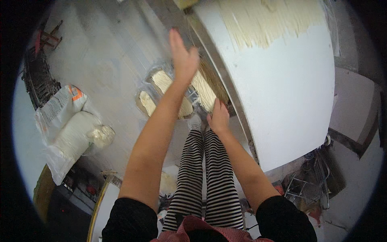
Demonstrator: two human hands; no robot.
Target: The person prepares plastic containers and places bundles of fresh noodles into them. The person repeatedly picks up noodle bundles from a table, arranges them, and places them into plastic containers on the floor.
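A long bundle of pale noodle-like strands (204,90) lies low in front of my feet, beside a white-topped table. My right hand (220,118) is at the bundle's near end, fingers against it; whether they grip it is hidden. Over the far end, my left hand (183,59) is stretched out, slightly blurred, its thumb apart from the fingers and nothing visible in it. Two more strand bundles lie to the left in plastic-lined containers, a larger one (161,80) partly behind my left forearm and a smaller one (147,103) beyond it.
The white tabletop (290,99) fills the right side, with many pale strands (266,21) spread at its far end. Full white sacks (74,133) lie at the left. A metal-framed object (297,187) stands at the lower right. My shoes are close to the containers.
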